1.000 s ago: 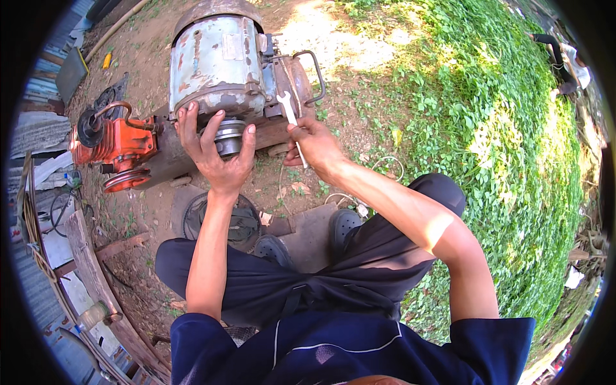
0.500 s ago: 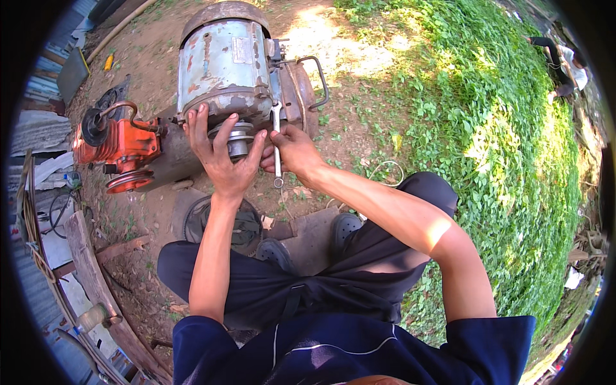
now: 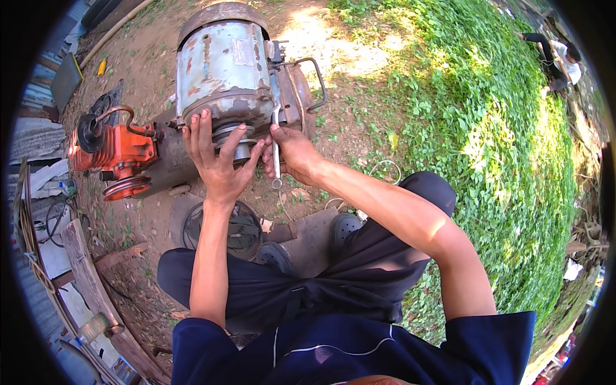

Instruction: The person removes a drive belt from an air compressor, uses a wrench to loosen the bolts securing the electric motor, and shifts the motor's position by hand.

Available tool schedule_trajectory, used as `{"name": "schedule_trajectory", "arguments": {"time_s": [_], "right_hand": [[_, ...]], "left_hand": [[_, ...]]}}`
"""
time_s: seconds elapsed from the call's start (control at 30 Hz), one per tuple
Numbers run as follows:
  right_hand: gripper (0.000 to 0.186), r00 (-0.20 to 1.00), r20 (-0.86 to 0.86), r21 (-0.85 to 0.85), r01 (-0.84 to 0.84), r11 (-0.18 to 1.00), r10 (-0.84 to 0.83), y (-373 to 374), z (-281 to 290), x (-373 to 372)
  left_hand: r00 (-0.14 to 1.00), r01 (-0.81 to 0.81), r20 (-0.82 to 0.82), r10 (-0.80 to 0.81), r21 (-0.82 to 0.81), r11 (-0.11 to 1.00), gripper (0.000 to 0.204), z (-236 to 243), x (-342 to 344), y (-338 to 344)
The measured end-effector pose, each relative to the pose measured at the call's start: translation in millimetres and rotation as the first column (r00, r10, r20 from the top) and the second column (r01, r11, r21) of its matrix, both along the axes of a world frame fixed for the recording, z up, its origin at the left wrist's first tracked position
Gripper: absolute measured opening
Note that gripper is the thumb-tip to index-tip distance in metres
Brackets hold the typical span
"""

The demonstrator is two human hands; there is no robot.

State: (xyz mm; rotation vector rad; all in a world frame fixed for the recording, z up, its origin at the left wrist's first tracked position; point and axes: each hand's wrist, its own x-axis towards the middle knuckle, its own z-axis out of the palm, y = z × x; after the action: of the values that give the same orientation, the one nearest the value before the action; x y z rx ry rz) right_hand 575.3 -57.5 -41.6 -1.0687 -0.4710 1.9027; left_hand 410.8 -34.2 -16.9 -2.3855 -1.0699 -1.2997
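A rusty grey electric motor [image 3: 221,67] with a silver pulley [image 3: 242,147] at its lower end sits on a tank [image 3: 172,163]. My left hand [image 3: 218,170] has fingers spread over the motor's lower rim and the pulley, thumb and index touching the pulley. My right hand [image 3: 292,154] grips a steel combination wrench [image 3: 276,176], held upright in the picture just right of the pulley, its upper end against the motor's base, its ring end low. Left of the motor is an orange compressor head [image 3: 128,147] with a red pulley and black air filter.
A bent handle [image 3: 319,80] is right of the motor. A mat [image 3: 289,240] and round dark object [image 3: 224,231] lie by my feet. Corrugated sheets and planks [image 3: 90,276] line the left; grass [image 3: 487,192] covers the right, where another person [image 3: 558,64] is crouched.
Since a second ago the wrench has swung from tilted to upright and moved left, closer to the pulley, with my right hand. My left hand has shifted slightly, staying on motor and pulley.
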Motion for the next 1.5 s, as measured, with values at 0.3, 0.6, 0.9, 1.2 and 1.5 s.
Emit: {"name": "schedule_trajectory", "arguments": {"time_s": [0.3, 0.6, 0.9, 1.2, 1.5], "right_hand": [[0.051, 0.952, -0.297, -0.228, -0.145, 0.963, 0.073, -8, 2, 0], [0.055, 0.940, -0.287, -0.224, -0.251, 0.942, 0.182, -3, 2, 16], [0.058, 0.912, -0.121, -0.315, -0.410, 0.856, 0.392, 14, 17, 42], [0.059, 0.847, -0.043, -0.304, -0.517, 0.801, 0.530, 23, 19, 60], [0.057, 0.909, 0.097, -0.298, -0.363, 0.883, 0.406, 13, 14, 50]], "left_hand": [[0.997, 0.060, -0.056, -0.056, 0.073, 0.996, 0.043, -6, -6, 10], [0.987, 0.121, -0.110, -0.115, 0.058, 0.991, 0.044, -2, -10, 12], [0.984, 0.126, -0.130, -0.121, 0.035, 0.991, 0.044, -1, -13, 11], [0.988, 0.127, -0.087, -0.127, -0.010, 0.992, 0.039, -3, -11, 9], [0.992, 0.109, -0.063, -0.106, 0.038, 0.993, 0.046, -9, -8, 11]]}}
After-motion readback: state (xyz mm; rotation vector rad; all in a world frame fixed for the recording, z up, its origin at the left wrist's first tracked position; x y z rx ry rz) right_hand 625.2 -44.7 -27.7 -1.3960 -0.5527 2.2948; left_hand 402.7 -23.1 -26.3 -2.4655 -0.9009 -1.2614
